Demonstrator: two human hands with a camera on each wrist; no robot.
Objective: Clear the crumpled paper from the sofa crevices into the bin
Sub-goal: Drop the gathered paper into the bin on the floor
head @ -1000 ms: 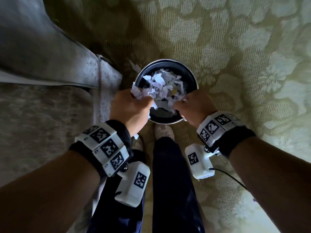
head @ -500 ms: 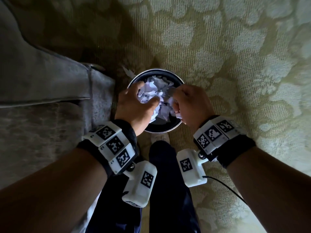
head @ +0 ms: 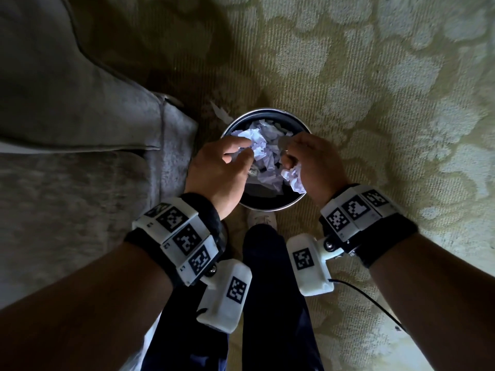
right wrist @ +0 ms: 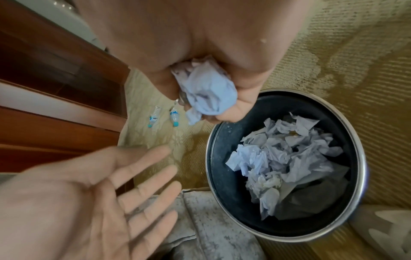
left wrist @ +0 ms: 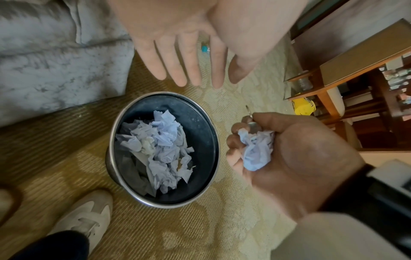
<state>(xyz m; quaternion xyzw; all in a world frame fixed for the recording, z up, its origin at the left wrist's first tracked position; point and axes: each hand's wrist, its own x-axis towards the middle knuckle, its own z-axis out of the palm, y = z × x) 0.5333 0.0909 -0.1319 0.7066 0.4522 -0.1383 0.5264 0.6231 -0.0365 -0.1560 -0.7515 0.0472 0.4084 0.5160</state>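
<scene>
A round black bin with a metal rim stands on the carpet, holding a heap of crumpled pale paper. My left hand hovers over its left side; the left wrist view shows that left hand with straight, spread fingers and nothing in it. My right hand is over the bin's right rim, fingers curled round a crumpled paper ball. The same paper ball bulges out of my fist above the bin in the right wrist view.
The grey sofa lies just left of the bin. A loose paper scrap sits on the patterned carpet behind the bin. Two small bottles lie near wooden furniture. My shoe is beside the bin.
My left hand held a bunch of paper at the bin's rim, moved in over the bin and let it drop; it is now empty. The right hand still grips its ball.
</scene>
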